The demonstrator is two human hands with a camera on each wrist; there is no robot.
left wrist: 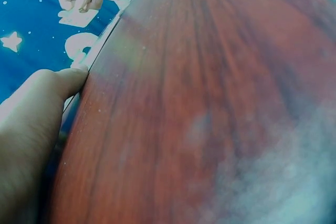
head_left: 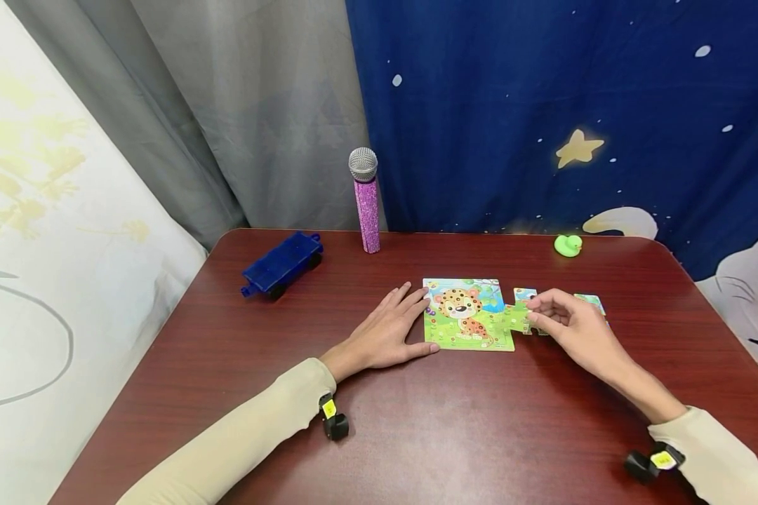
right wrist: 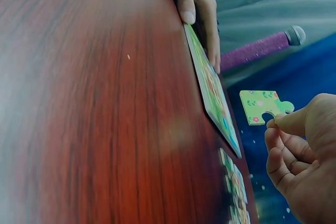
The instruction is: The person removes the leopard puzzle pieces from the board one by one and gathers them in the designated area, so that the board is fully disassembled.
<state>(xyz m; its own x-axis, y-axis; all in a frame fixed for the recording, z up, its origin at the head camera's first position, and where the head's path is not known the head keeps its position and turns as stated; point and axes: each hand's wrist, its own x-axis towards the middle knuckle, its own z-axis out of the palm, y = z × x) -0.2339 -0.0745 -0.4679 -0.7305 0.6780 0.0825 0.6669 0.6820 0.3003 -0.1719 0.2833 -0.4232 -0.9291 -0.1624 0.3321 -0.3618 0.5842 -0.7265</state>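
A square jigsaw puzzle (head_left: 461, 319) with a spotted leopard cub on green grass lies flat on the table. My left hand (head_left: 388, 328) rests at its left side, fingers spread and straight, with fingertips and thumb touching its edge. Between thumb and fingertips, my right hand (head_left: 584, 338) pinches a green jigsaw piece (right wrist: 257, 107) with small flowers. In the right wrist view this piece is held up off the table. Loose jigsaw pieces (right wrist: 235, 184) lie right of the puzzle, partly hidden by my right hand in the head view.
A blue toy wagon (head_left: 282, 263) stands on the table's left side. Near the back edge are an upright purple glittery microphone (head_left: 368, 210) and a green rubber duck (head_left: 568, 245). Grey and blue curtains (head_left: 467, 126) hang behind the table.
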